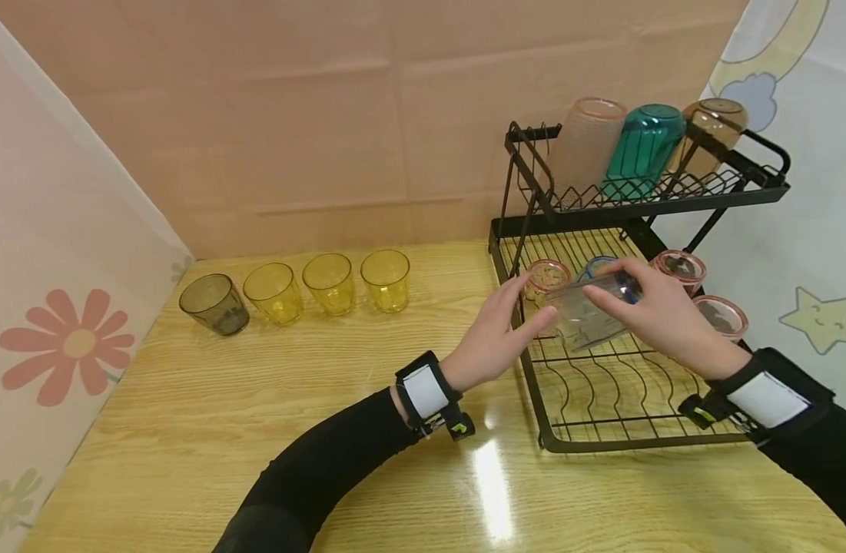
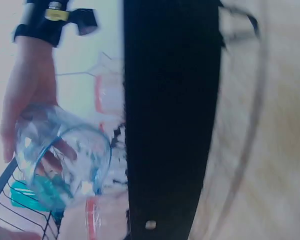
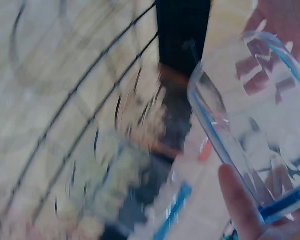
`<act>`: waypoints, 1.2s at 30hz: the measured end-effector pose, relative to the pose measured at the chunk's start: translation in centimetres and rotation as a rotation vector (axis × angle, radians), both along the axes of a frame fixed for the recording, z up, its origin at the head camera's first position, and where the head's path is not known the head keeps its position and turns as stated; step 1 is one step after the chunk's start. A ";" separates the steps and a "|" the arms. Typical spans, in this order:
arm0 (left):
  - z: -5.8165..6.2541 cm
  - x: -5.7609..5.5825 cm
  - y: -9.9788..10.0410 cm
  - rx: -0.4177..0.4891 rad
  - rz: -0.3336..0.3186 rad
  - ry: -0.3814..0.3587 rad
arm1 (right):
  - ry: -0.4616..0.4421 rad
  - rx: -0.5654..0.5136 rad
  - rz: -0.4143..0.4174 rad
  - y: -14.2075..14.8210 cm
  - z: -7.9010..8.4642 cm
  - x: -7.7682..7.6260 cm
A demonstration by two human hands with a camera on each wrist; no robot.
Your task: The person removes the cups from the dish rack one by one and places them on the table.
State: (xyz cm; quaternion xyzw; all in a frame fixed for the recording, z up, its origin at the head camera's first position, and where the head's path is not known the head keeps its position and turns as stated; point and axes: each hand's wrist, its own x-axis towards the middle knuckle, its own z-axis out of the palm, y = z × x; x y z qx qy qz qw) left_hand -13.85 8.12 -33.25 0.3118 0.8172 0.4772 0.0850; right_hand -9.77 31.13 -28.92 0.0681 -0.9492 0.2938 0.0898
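Tilted on its side above the lower shelf of the dish rack (image 1: 602, 442), a clear glass (image 1: 588, 315) with a bluish base is in my right hand (image 1: 661, 311). The right thumb lies along the near side, the other fingers round the far side. My left hand (image 1: 488, 338) reaches to the glass's mouth end, fingers spread and extended. In the left wrist view the open mouth of the glass (image 2: 97, 160) faces the camera. A red-rimmed glass (image 1: 549, 275) and a blue-rimmed glass (image 1: 598, 265) stand behind the hands, partly hidden.
Two more red-rimmed glasses, one farther back (image 1: 680, 269) and one nearer (image 1: 721, 316), stand on the rack's right side. The upper shelf bears a pinkish glass (image 1: 588, 150), a teal glass (image 1: 645, 150) and an amber glass (image 1: 716, 130). A smoky tumbler (image 1: 215, 303) and several yellow tumblers (image 1: 329, 284) line the table's left.
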 end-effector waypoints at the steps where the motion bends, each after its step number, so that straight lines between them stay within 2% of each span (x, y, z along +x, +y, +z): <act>1: 0.0 0.0 0.0 0.052 -0.001 -0.061 | -0.005 -0.046 -0.008 -0.3 -0.1 0.0; 4: 0.2 0.1 0.0 0.199 0.018 -0.242 | -0.002 -0.181 -0.021 -1.5 -0.6 -0.1; 7: 0.6 0.3 0.1 0.311 0.061 -0.389 | 0.027 -0.304 -0.023 -2.8 -1.1 -0.3; 12: 1.0 0.6 0.2 0.479 0.134 -0.517 | 0.039 -0.450 -0.051 -4.9 -1.7 -0.5; 15: 1.2 0.6 0.4 0.574 0.168 -0.540 | 0.046 -0.497 -0.077 -6.1 -1.8 -0.7; 19: 1.5 0.5 0.4 0.685 0.171 -0.525 | 0.057 -0.544 -0.086 -7.4 -2.0 -0.8; 27: 1.7 0.4 -0.1 0.707 0.252 -0.567 | 0.040 -0.633 -0.056 -9.3 -2.3 -0.9; 36: 1.7 -0.2 -0.2 0.775 0.405 -0.509 | 0.014 -0.672 0.001 -10.5 -2.1 -1.5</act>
